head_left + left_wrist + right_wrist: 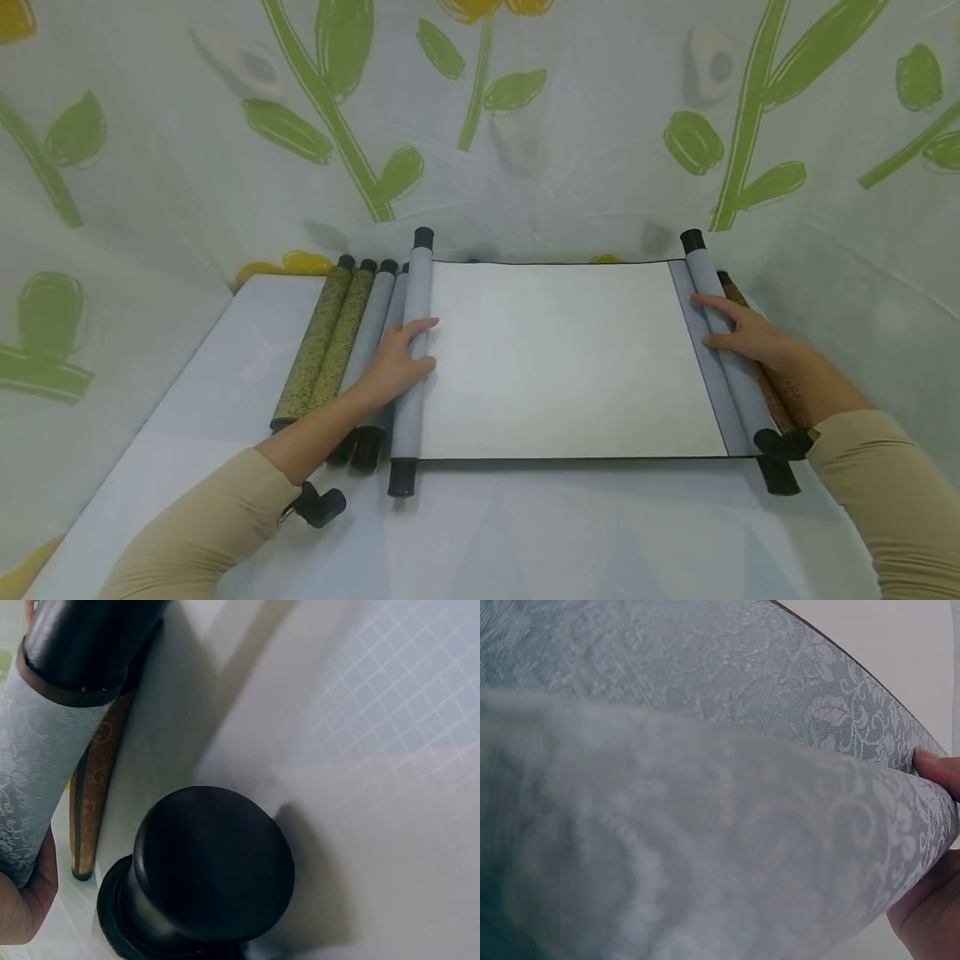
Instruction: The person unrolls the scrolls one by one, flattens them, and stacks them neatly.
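A hanging scroll with a blank white panel [555,358] lies partly unrolled across the table. My left hand [393,358] grips its left roll [407,417], the thumb and index finger reaching over to the panel side. At the other end, my right hand [742,332] holds the right roll [742,396] between thumb and fingers. Pale blue-grey brocade with a leafy pattern covers both rolls, and black knobs cap their ends. In the right wrist view, the thumb [936,766] lies on the brocade [832,817] with fingers below it.
Left of the scroll lie two rolled green-gold scrolls [311,350] and grey-blue rolled scrolls [371,325]. A brown patterned scroll [776,396] is beside the right roll. The white table [555,533] stands against a hanging sheet [585,192] with printed green leaves.
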The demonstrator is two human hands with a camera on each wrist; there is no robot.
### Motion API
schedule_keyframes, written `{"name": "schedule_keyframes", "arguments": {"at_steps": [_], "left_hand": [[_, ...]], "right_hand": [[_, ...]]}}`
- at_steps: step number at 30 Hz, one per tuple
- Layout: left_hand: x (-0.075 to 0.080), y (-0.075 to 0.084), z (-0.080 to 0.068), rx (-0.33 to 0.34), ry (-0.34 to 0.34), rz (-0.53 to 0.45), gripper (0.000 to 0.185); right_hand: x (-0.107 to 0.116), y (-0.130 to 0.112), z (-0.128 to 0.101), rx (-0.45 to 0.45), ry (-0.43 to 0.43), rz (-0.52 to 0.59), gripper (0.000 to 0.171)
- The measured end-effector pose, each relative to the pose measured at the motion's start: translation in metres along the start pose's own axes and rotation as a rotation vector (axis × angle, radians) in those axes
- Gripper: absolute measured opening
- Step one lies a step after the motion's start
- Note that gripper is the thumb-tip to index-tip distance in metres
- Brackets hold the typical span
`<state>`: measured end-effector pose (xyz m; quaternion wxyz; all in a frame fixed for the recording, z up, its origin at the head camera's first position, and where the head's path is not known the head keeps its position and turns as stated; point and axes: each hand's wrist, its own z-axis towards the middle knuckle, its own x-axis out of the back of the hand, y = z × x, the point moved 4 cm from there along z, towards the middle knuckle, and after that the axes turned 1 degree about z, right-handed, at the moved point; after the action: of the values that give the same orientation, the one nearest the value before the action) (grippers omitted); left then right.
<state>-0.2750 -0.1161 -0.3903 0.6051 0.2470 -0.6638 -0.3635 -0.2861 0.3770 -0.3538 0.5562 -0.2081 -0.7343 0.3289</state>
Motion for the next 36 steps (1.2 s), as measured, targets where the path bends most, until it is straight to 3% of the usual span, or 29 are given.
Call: {"name": "schedule_keyframes", "arguments": {"at_steps": [27, 36], "left_hand": [[0.005, 0.01, 0.008, -0.046, 0.002, 0.031, 0.059], [0.002, 0.01, 0.008, -0.034, -0.006, -0.004, 0.062]], "right_hand": [[0.014, 0.011, -0.006, -0.014, 0.02, -0.023, 0.077], [0.017, 0.013, -0.01, -0.041, 0.01, -0.028, 0.078]]}}
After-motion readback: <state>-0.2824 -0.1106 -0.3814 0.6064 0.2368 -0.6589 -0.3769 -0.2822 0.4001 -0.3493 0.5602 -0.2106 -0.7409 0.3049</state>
